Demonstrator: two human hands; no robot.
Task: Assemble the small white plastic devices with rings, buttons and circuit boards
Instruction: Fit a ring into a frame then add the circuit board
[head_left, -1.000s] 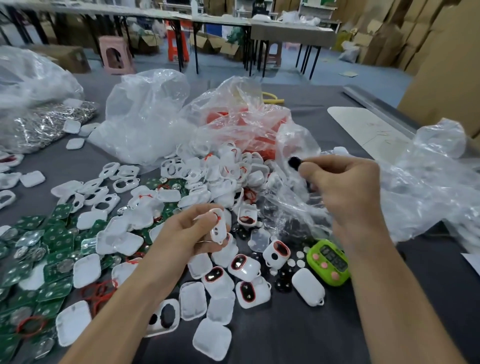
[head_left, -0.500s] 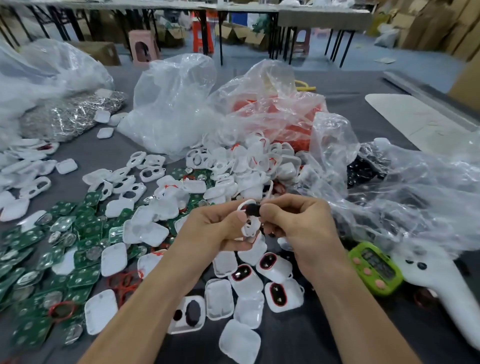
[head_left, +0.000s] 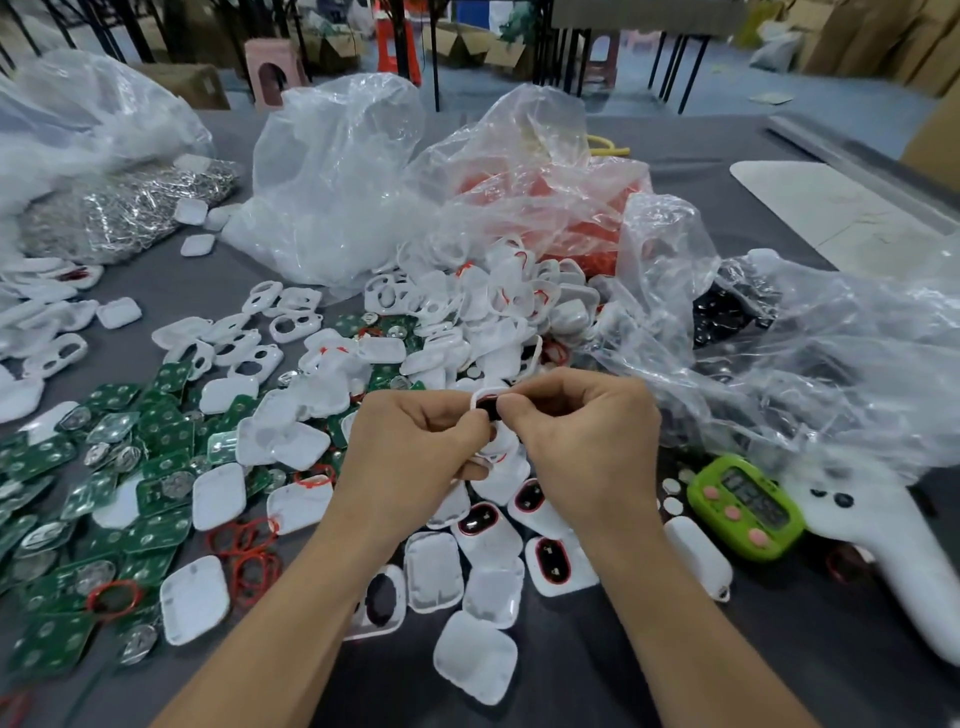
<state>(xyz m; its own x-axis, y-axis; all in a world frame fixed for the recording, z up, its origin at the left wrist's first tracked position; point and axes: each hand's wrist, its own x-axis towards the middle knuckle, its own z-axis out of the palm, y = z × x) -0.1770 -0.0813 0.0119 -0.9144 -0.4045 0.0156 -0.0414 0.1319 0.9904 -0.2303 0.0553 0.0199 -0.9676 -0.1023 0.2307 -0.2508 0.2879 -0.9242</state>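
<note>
Head view: the left grip (head_left: 415, 441) clasps a white shell (head_left: 476, 399) above the table (head_left: 597, 649), with the shell's long axis pointing up and away. The right grip (head_left: 582, 431), touching it from the right, pinches a black button (head_left: 491, 409) at the shell's upper opening. The button probably needs pressing inward.

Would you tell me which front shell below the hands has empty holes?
The front shell by the left forearm; the three others hold black buttons.
</note>
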